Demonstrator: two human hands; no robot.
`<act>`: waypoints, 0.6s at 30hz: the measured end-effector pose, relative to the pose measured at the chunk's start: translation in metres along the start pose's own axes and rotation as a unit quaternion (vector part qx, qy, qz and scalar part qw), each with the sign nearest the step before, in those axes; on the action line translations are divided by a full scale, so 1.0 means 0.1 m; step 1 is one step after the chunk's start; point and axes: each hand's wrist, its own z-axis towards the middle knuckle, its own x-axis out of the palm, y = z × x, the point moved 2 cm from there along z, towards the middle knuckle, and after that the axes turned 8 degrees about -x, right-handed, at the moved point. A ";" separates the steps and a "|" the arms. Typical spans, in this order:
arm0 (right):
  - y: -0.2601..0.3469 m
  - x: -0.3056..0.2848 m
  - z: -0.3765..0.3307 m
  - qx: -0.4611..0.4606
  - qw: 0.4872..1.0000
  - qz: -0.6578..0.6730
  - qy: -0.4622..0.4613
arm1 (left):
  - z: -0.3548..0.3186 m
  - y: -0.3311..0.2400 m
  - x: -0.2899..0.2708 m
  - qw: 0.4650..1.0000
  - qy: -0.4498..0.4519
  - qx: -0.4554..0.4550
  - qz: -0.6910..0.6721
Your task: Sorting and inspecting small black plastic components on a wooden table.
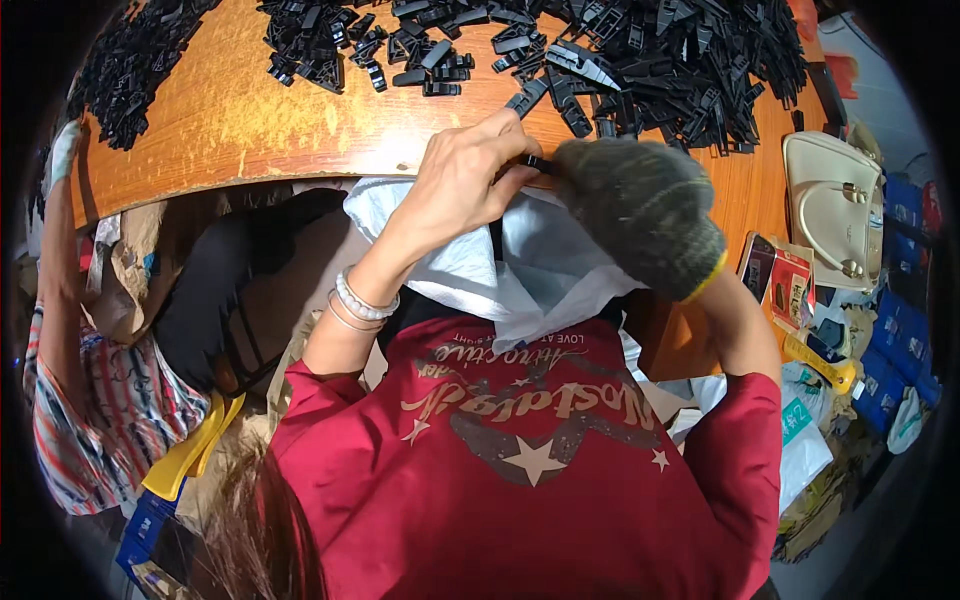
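1. Above the near edge of the wooden table (300, 130), the bare left hand (462, 175) has its thumb and fingers closed on a small black piece (538, 163), which reaches across to the other hand.
2. Facing it, the right hand (640, 205) wears a dark knitted glove with a yellow cuff. It is curled at the piece's far end; the fingertips are hidden and blurred, so I cannot tell whether they grip it.
3. On the left wrist sit a pale beaded bracelet (362, 300) and a thin bangle (350, 321).
4. Beneath both hands, a white sheet (450, 270) spreads over the lap, against a dark red shirt (540, 500) with printed stars and lettering.
5. Just beyond the hands, a large heap of black parts (690, 75) covers the table's right side; a long piece with a shiny, light-catching top (583, 64) lies on its near left side.
6. Farther left are a smaller cluster (310, 40) and another heap (140, 70) at the table's left end.
7. Right of the table are a cream handbag (812, 165) and a red box (792, 288).
8. At the far left, another person's arm (62, 250) hangs beside striped clothing (110, 420).
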 end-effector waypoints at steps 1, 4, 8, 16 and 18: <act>0.00 0.05 0.00 -0.052 0.998 -0.021 -0.018 | 0.00 0.01 0.01 1.000 -0.010 0.005 -0.006; 0.04 0.02 0.05 -0.040 0.999 0.002 0.007 | 0.00 -0.01 0.00 0.999 -0.025 0.014 -0.017; 0.01 -0.03 0.09 -0.154 0.980 -0.087 -0.094 | 0.02 -0.07 0.02 0.999 -0.021 0.019 -0.020; 0.12 -0.14 0.00 0.043 0.996 0.018 -0.081 | -0.01 -0.04 -0.03 0.998 -0.044 0.012 -0.033; 0.14 -0.06 -0.21 0.074 0.983 0.102 -0.131 | -0.09 -0.10 -0.05 0.994 -0.037 -0.010 -0.104</act>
